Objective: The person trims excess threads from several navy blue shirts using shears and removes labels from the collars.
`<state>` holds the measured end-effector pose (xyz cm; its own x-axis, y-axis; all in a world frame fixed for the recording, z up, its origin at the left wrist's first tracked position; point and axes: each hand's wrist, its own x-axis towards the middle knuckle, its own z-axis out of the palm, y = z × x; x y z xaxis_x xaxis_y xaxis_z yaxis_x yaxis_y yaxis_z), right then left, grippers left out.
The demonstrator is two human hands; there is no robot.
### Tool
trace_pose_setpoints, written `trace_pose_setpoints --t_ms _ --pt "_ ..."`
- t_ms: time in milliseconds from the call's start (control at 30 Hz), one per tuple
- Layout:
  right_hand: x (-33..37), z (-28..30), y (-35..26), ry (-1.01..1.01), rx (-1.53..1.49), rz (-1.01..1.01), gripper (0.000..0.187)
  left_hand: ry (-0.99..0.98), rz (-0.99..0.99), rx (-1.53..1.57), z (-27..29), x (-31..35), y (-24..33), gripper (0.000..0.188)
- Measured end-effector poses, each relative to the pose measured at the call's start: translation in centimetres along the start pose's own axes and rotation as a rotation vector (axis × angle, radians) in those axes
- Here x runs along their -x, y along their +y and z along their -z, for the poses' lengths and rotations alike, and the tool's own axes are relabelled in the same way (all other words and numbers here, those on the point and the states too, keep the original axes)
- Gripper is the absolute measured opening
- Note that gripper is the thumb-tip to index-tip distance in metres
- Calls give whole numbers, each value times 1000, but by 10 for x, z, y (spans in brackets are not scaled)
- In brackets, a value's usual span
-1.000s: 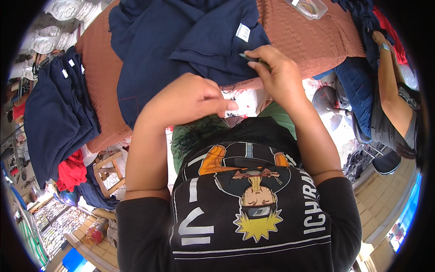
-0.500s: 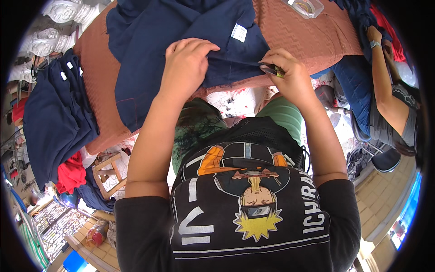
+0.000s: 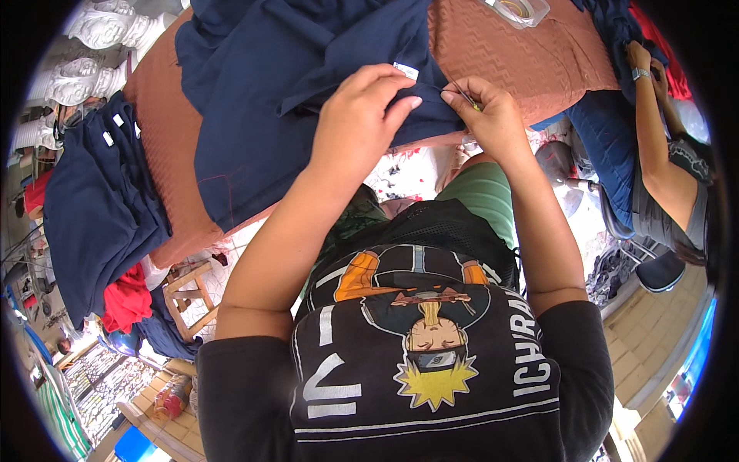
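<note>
A navy blue garment (image 3: 262, 115) with a white label (image 3: 406, 71) lies spread over the cloth-covered table in front of me. My left hand (image 3: 362, 115) rests on it just below the label, thumb and forefinger apart with a gap between them. At the garment's right edge, my right hand (image 3: 493, 115) has thumb and forefinger pinched together at the fabric. Tucked in that same hand is a small pair of thread snips (image 3: 466, 98), its thin dark blades showing and the rest mostly covered by the fingers.
A brown textured cloth (image 3: 500, 69) covers the table, with a clear plastic container (image 3: 519, 11) at its far edge. Navy garments (image 3: 100, 200) hang over the left end, above red fabric (image 3: 127, 300). At right, another person's arm (image 3: 650, 131) reaches into dark cloth. A wooden stool (image 3: 188, 300) stands lower left.
My left hand has slid right along the garment, closer to my right hand, and its thumb now shows. The snips have turned in my right hand, whose fingertips now pinch the garment's edge.
</note>
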<state>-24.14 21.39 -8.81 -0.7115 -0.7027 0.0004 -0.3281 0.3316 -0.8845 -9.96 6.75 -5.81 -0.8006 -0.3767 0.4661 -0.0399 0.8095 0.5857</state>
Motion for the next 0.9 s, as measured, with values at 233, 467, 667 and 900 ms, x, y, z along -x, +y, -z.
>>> trace_pose_setpoints --t_ms 233,467,667,900 --pt "2 -1 2 14 -37 25 21 -14 40 -123 -23 -1 -12 18" --pt "2 0 3 0 -79 12 21 -184 359 567 14 -9 -22 19" --pt "5 10 -5 57 196 100 26 -561 309 609 75 -10 -10 20" --pt "9 -9 -52 170 41 304 28 -150 156 -201 18 4 9 36"
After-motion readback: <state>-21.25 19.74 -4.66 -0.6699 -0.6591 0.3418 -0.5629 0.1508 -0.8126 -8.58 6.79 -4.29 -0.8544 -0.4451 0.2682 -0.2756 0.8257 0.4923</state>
